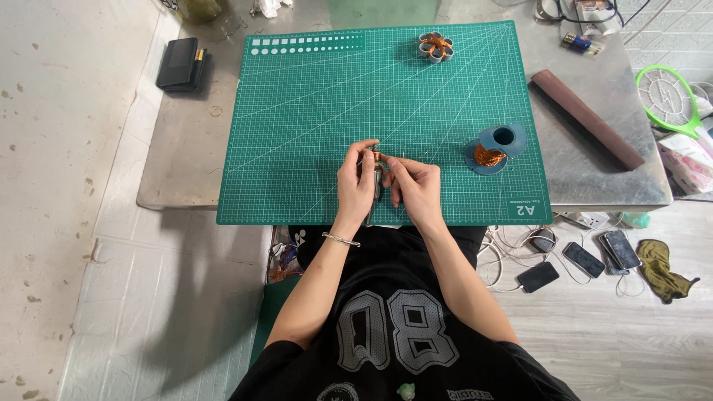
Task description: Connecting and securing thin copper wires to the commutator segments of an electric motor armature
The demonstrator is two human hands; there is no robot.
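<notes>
Where the two hands meet near the front edge of the green cutting mat [297, 111], most of the small metal part with copper winding [376, 172] is covered by the fingers, so its full shape cannot be made out; only a grey body and an orange-copper patch at its top show. The left hand [355, 186] curls its fingers around the part's left side, thumb and forefinger pinching near the copper top. The right hand [414, 189] presses fingertips against its right side, fingers drawn together. Toward the mat's right edge a blue spool [496, 147] carries copper wire [487, 156] on its core; any strand running from it to the hands is too thin to tell. At the mat's far edge sits a wound metal core [435, 47] with copper coils. The mat lies on a grey metal table [594, 171], whose far edge is cut off. A dark brown bar [587, 119] rests beside the mat's right edge.
</notes>
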